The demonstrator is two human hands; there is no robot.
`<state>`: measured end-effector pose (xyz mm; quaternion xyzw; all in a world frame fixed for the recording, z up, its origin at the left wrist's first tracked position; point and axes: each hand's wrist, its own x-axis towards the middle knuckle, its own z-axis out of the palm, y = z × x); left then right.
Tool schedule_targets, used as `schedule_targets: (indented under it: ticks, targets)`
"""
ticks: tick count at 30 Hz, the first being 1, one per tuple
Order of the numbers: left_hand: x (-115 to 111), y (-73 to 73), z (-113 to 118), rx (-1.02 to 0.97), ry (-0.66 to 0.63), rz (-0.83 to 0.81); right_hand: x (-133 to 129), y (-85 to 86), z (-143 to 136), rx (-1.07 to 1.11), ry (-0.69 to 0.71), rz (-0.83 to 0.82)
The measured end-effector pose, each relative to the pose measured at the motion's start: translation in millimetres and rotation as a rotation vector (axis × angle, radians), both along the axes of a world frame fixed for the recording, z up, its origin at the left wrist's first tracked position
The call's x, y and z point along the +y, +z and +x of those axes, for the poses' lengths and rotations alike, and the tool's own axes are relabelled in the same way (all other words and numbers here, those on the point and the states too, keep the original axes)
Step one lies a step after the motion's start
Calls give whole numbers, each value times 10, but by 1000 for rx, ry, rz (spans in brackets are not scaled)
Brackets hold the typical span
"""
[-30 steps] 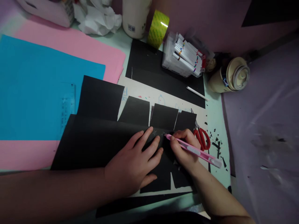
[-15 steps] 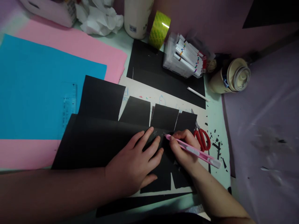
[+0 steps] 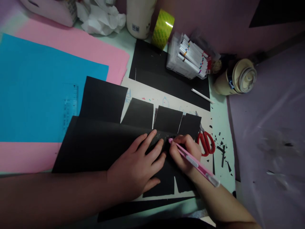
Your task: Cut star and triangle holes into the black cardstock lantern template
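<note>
Presses left hand (image 3: 135, 167) palm down on black sheet (image 3: 95, 144), fingers spread, grasping nothing. Grips pink cutter (image 3: 194, 162) pen-style in right hand (image 3: 183, 152), nose down at small pale star outlines (image 3: 158, 135), just beside left fingertips. Can't tell blade contact, too dark there. Shows black sheet lying on white paper (image 3: 138, 90) over bench (image 3: 219, 108), slit into flaps (image 3: 140, 113) along far edge. Probably best to go light, with short strokes, turning sheet at corners, pressing near outline but out of blade line; could nick a finger or tear between stars otherwise. Has red scissors (image 3: 206, 143) just right of right hand, partly under last flap, likely to snag if sheet gets turned. Shows black scraps (image 3: 223, 156) farther right. Farther out, has clear ruler (image 3: 70, 105) on blue sheet (image 3: 45, 79) at left, then black strip (image 3: 152, 66), white stick (image 3: 201, 95), markers (image 3: 193, 58), tape roll (image 3: 163, 30), lidded cup (image 3: 224, 83) along back, all well apart from blade
</note>
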<state>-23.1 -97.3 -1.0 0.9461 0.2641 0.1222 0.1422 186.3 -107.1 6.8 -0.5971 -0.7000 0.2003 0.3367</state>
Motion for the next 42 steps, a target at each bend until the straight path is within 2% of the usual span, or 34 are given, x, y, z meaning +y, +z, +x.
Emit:
schedule_targets:
  ticks: [8, 24, 42]
  targets:
    - [8, 2, 8, 3, 2, 2, 33, -26, 15, -25, 88, 50]
    - [6, 17, -1, -1, -1, -2, 47, -17, 33, -16, 117, 41]
    - [10, 15, 6, 10, -8, -18, 17, -41, 56, 18, 64, 29]
